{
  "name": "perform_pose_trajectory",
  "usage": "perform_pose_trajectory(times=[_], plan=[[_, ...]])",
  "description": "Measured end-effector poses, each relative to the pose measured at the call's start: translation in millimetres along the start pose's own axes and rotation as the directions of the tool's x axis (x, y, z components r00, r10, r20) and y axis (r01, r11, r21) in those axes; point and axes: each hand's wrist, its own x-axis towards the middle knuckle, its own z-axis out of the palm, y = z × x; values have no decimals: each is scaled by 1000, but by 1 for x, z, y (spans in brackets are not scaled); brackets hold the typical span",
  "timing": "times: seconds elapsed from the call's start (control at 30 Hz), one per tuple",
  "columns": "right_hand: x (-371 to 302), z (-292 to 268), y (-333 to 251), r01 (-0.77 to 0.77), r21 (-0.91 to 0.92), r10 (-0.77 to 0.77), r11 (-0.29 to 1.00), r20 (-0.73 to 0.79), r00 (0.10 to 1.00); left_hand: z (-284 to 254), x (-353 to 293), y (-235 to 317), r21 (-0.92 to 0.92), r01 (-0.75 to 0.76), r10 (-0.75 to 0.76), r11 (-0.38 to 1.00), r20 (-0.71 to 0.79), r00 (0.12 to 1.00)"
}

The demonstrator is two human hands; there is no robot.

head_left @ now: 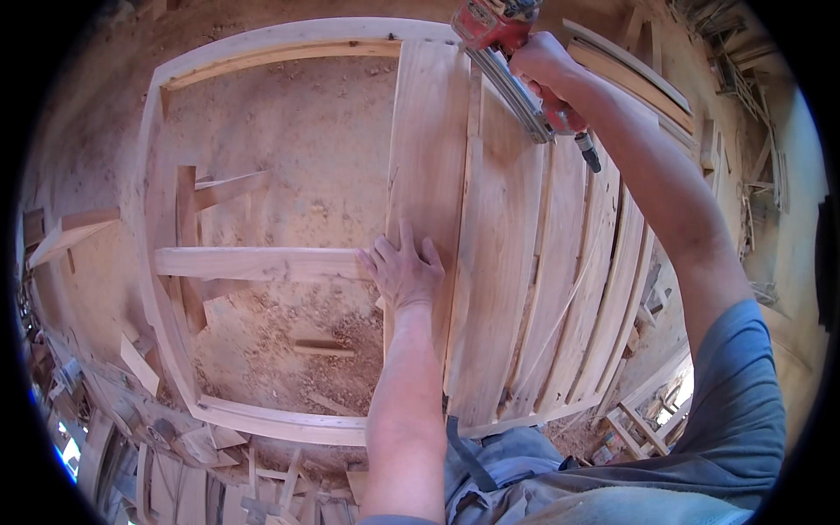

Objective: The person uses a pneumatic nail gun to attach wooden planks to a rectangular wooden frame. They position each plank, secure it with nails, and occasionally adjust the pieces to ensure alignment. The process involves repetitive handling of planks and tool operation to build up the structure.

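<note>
My left hand (407,273) lies with its fingers spread on a wide wooden board (429,131) that spans a large wooden frame (280,426) from far to near. Its left fingers reach the board's edge, where a wooden crossbar (262,262) meets it. At the far right, my right hand (547,66) is wrapped round the handle of a red nail gun (494,22) with a long grey magazine. The gun's head is over the far end of the board; whether it touches the wood I cannot tell. Several slats (503,219) lie side by side right of the board.
Inside the frame's left half, the dusty ground (306,166) shows, with a wooden trestle (188,236) and a loose stick (324,348). Stacked planks (630,79) are at the far right. Wood offcuts (206,442) litter the near left, and a small wooden frame (643,433) stands near right.
</note>
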Motion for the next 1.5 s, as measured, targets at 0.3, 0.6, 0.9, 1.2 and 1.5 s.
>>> perform_pose_trajectory(times=[0.3, 0.6, 0.9, 1.2, 1.5], plan=[[-23, 21, -23, -30, -137, 26, 990, -30, 999, 4, -1, 1, 11, -16, 17, 1000, -69, 997], [-20, 15, -22, -46, -163, 43, 986, -27, 999, 4, 0, 0, -15, -28, 27, 1000, -59, 998], [-18, 3, -11, -15, 53, 18, 998, -51, 999, 2, 1, -6, -56, -10, 8, 998, -30, 1000], [-7, 12, -59, 112, 191, -130, 975, 86, 988, -6, 0, -4, -115, 24, -23, 993, 14, 1000], [-10, 37, -88, 80, -10, -78, 997, 105, 991, -11, 2, -4, -192, 57, -51, 980, 38, 998]])
